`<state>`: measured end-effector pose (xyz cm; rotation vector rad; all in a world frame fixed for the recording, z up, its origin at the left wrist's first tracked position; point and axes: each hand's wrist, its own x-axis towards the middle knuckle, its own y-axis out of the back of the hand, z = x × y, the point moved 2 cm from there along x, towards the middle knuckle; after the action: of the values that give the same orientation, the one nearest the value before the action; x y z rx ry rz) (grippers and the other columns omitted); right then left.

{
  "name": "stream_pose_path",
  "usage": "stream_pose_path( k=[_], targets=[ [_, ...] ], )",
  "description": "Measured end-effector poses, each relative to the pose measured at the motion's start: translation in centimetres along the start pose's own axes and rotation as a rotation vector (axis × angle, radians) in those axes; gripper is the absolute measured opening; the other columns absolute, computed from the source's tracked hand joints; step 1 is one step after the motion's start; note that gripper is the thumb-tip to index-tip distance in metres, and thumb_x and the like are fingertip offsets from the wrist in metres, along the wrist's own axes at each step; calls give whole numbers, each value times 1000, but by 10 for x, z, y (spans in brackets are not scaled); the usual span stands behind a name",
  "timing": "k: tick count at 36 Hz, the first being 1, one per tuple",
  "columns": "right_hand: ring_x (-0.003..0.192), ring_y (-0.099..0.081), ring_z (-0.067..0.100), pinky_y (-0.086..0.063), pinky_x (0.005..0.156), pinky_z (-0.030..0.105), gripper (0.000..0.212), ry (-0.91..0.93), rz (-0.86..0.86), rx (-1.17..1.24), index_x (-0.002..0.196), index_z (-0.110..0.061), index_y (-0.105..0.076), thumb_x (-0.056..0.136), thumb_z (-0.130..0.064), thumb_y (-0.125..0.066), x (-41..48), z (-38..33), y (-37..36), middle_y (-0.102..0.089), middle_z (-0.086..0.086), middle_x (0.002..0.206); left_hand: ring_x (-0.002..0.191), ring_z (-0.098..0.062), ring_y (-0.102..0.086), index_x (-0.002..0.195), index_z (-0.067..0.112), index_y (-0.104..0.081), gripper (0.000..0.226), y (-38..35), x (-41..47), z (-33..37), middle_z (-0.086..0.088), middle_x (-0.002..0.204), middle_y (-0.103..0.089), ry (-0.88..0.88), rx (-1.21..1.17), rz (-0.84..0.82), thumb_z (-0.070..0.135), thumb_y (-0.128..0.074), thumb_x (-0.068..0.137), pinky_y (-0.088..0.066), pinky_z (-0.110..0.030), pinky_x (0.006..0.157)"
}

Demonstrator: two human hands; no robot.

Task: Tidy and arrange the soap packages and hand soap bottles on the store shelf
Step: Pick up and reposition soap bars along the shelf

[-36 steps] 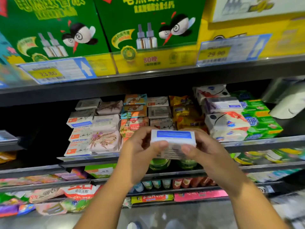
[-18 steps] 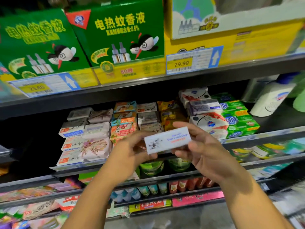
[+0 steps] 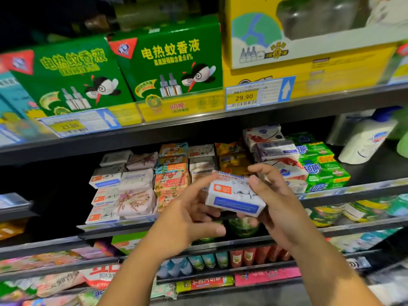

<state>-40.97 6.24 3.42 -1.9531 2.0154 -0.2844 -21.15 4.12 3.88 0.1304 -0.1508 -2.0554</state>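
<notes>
At the shelf (image 3: 353, 188), my right hand (image 3: 280, 208) grips a soap box (image 3: 234, 200), left hand (image 3: 187, 219) fingers (image 3: 198, 187) loose; next, seat it on matching stack (image 3: 103, 195).

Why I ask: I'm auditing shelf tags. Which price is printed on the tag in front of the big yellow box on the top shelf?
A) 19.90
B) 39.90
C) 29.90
C: the price tag clipped to the shelf edge in front of the yellow box reads 29.90.
</notes>
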Motion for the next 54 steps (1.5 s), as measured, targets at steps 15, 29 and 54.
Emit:
stream_pose_path(
  k=[15,29,54],
  targets=[
    [107,-68,16,-57,89,32,41,-29,-166,-178,116,-18,-68,77,-27,-79,-1,7,9,-73,2,114,93,-11,-68,104,20,-67,35,-7,1,-2,6,96,-74,-5,-138,290,33,-81,75,-54,-21,75],
    [83,-72,31,-59,54,26,42,-104,-185,193,117,-15,-70,80,-35,-72,1,2,8,-70,23,112,106,-24,-65,122,32,-65,68,2,2,-8,-12,122,-64,33,-87,142,-2,-86,66,-57,-30,84],
    [104,-69,11,-59,78,28,62,-79,-181,-271,104,-41,-65,64,-1,-89,29,41,-15,-74,-11,104,90,-7,-63,98,48,-66,61,-9,8,13,12,94,-67,-212,-43,405,23,-95,51,-54,-21,70]
  ],
)
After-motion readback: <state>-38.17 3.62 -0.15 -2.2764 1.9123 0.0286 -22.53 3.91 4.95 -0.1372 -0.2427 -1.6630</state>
